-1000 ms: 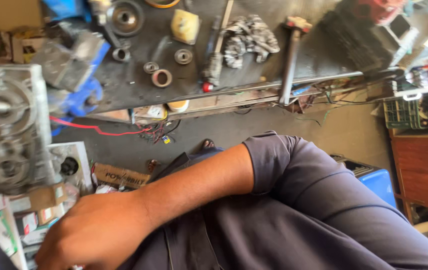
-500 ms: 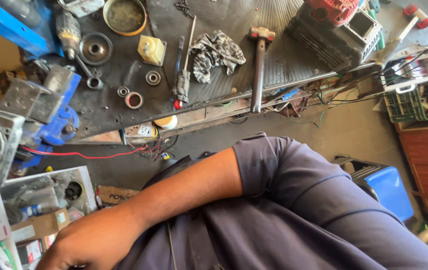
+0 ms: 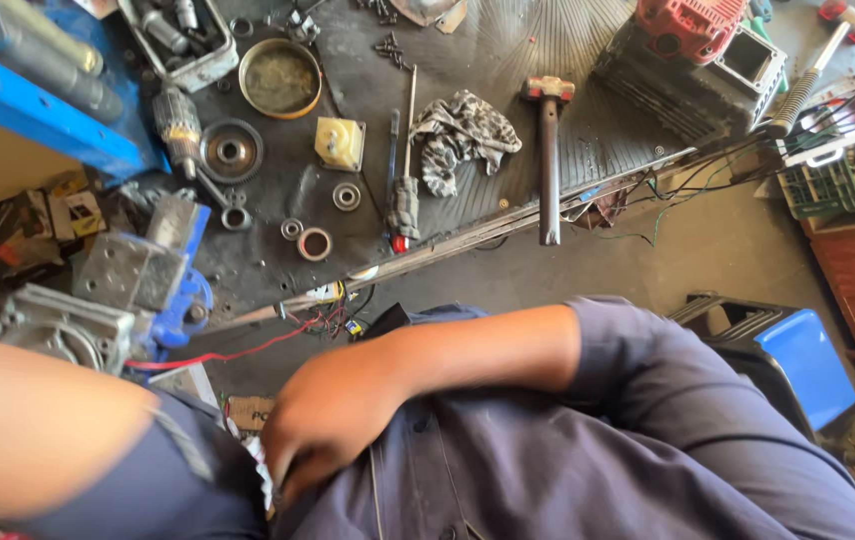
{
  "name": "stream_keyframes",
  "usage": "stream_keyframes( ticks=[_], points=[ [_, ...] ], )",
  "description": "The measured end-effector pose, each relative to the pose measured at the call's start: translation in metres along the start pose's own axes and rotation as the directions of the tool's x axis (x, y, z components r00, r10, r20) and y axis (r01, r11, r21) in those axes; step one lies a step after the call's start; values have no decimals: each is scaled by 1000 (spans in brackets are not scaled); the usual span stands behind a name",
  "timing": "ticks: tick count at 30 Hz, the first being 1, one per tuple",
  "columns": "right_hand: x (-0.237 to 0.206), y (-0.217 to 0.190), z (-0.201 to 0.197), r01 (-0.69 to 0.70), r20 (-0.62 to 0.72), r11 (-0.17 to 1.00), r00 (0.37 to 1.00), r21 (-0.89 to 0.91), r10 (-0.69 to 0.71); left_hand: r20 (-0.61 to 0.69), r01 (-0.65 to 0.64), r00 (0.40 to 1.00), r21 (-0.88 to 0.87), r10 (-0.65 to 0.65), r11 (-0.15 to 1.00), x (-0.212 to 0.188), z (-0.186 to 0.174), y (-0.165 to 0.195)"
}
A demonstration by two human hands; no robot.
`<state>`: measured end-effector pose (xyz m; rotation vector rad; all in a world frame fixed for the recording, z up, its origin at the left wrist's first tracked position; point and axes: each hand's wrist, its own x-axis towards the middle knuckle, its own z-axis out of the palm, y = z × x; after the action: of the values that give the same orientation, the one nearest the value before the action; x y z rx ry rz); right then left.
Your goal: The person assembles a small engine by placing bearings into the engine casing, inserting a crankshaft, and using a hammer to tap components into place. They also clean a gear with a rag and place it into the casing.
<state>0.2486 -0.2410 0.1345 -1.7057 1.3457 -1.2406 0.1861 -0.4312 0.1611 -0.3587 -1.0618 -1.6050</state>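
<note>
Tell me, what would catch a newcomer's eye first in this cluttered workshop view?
Most striking is the person's own right hand, pressed against the front of the dark blue shirt low in the middle. Beyond it lies a dark workbench strewn with parts: a hammer with a red head, a patterned rag, a round metal bowl. A red engine housing sits at the top right.

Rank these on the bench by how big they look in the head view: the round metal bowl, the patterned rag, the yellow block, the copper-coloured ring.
1. patterned rag
2. round metal bowl, a little smaller than the rag
3. yellow block
4. copper-coloured ring, clearly smallest

All lie on the same dark bench top, so nearness hardly skews this.
</note>
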Motion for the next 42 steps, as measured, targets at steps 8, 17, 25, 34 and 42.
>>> stream_keyframes(
  ticks=[8,17,25,34,42],
  points=[
    [-162,-5,-68,-758,-835,653,369,-16,409,590,386,463,538,-662,749,-93,64,1],
    [-337,-5,-98,-990,-987,137,15,-37,-160,361,315,87,874,-929,369,-153,93,-25],
    [-469,-40,-213,-982,-981,-36,188,-187,-38,436,155,271,860,-858,486,-232,194,-121],
    [-505,-23,-247,-963,-971,244,159,-113,177,452,-12,284,883,-845,469,-283,232,-156],
    [-511,-19,-249,-969,-963,197,188,-150,192,457,28,383,863,-803,504,-283,240,-159]
  ],
)
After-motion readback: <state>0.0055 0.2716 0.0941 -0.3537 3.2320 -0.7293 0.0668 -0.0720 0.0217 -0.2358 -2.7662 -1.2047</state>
